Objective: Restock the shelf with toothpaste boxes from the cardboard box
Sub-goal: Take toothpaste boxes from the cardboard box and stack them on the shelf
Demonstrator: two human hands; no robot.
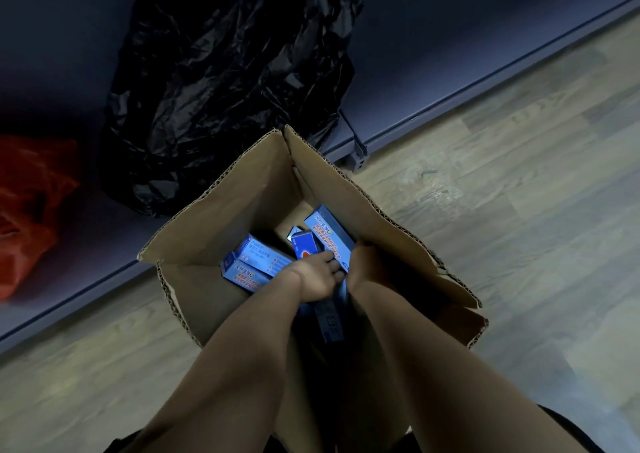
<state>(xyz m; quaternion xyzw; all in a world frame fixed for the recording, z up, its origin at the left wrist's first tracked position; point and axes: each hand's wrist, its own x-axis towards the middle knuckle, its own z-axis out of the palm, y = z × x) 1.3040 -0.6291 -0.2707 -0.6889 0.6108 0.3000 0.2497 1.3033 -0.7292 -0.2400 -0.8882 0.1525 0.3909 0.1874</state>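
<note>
An open cardboard box [242, 189] stands on the floor, with several blue toothpaste boxes [252, 262] lying loose inside. Both of my bare arms reach down into it. My left hand [317, 277] curls its fingers over a dark blue toothpaste box [330, 321] that stands on end between my hands. My right hand [367, 262] is bent down at the wrist beside that same box, and its fingers are hidden. More toothpaste boxes [329, 232] lean against the box's far right wall. The low dark shelf [433, 54] runs along behind the cardboard box.
A crumpled black plastic bag [225, 81] sits on the bottom shelf just behind the cardboard box. A red plastic bag [27, 206] lies at the left on the same shelf. Wood-look floor [519, 192] spreads to the right and left of the box.
</note>
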